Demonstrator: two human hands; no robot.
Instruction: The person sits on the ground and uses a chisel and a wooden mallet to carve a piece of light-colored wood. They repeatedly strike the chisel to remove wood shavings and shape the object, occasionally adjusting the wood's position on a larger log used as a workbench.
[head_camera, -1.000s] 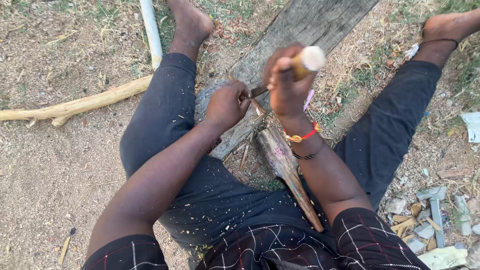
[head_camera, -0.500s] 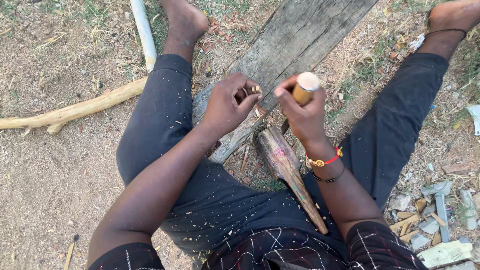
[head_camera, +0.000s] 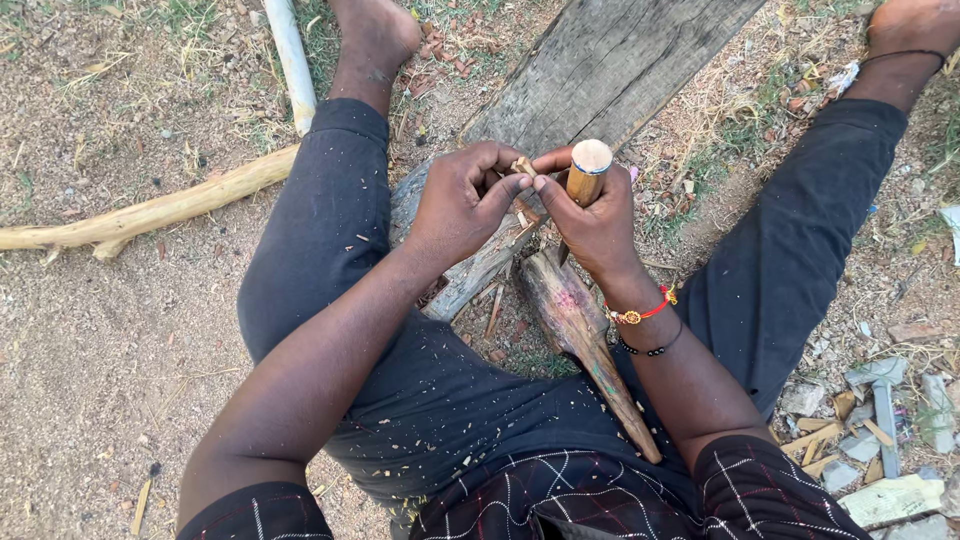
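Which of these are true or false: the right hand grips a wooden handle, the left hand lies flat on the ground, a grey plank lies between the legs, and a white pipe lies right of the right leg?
1. The right hand grips a wooden handle. True.
2. The left hand lies flat on the ground. False: it pinches a small wood piece.
3. A grey plank lies between the legs. True.
4. A white pipe lies right of the right leg. False: it lies beside the left leg.
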